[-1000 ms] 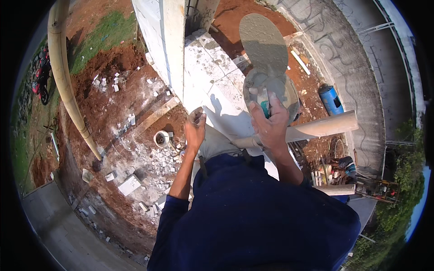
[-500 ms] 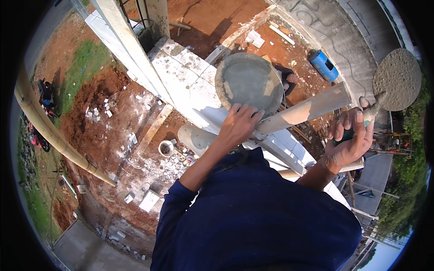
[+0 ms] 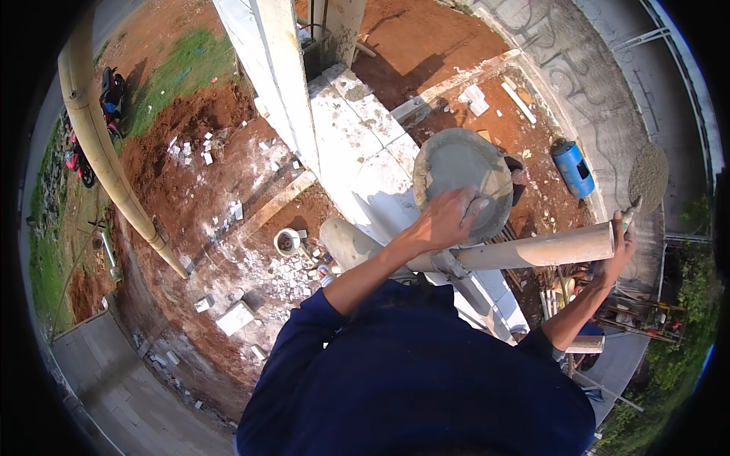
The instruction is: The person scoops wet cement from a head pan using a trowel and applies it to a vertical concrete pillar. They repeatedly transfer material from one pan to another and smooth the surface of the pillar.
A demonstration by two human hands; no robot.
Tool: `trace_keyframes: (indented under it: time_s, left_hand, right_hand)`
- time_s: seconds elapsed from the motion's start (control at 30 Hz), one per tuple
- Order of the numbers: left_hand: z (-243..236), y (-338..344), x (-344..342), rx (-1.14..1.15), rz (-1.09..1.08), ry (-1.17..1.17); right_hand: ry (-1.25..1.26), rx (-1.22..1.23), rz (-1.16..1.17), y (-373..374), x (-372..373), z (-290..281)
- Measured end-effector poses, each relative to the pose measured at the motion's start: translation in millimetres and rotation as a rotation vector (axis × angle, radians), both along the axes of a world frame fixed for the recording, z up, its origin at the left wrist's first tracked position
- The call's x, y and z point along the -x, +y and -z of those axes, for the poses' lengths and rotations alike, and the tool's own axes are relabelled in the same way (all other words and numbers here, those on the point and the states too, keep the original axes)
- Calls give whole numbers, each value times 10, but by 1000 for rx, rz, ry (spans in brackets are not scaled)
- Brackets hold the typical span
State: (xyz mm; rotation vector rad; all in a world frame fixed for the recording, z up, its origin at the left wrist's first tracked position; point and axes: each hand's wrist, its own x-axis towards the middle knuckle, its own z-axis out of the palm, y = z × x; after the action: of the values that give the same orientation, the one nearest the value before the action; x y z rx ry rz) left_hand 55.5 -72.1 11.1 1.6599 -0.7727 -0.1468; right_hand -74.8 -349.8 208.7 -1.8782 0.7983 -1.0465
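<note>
My right hand (image 3: 622, 247) is closed around the handle of a trowel (image 3: 649, 176), held out at the far right past the end of a thick bamboo pole (image 3: 540, 249). Grey mortar coats the rounded face of the blade. A round mortar basin (image 3: 424, 169) stands on the white block wall, with wet grey mortar inside. My left hand (image 3: 450, 218) lies over its near edge with the fingers curled on the rim; the undersides of those fingers are hidden.
White block wall (image 3: 365, 156) runs beneath me beside a concrete column (image 3: 334, 34). Far below are a blue barrel (image 3: 572, 169), a small bucket (image 3: 287, 242) and broken white blocks (image 3: 236, 318) on red soil. Another bamboo pole (image 3: 114, 163) slants at left. Someone is partly hidden behind the basin.
The view has shifted, so the basin and wall appear further right and lower. The trowel has turned, its blade now seen more edge-on. My left hand stays at the basin's rim.
</note>
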Motion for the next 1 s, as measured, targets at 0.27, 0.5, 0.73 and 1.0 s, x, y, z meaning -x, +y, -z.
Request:
trace_keyframes:
  time_s: [0.27,0.5,0.73,1.0]
  left_hand:
    - [-242,226,-434,278,-3,494]
    - [-494,521,-1149,-2,168,174]
    - [-646,647,-1340,-272,163,231]
    - [-196,837,-758,-131,-353,51]
  right_hand:
    - [248,-370,-344,-131,-572,1632]
    - [187,-665,-446,307,-756,1971]
    - [204,-693,-585,522,-879,1807]
    - [541,-415,-709,189,-1150,2134]
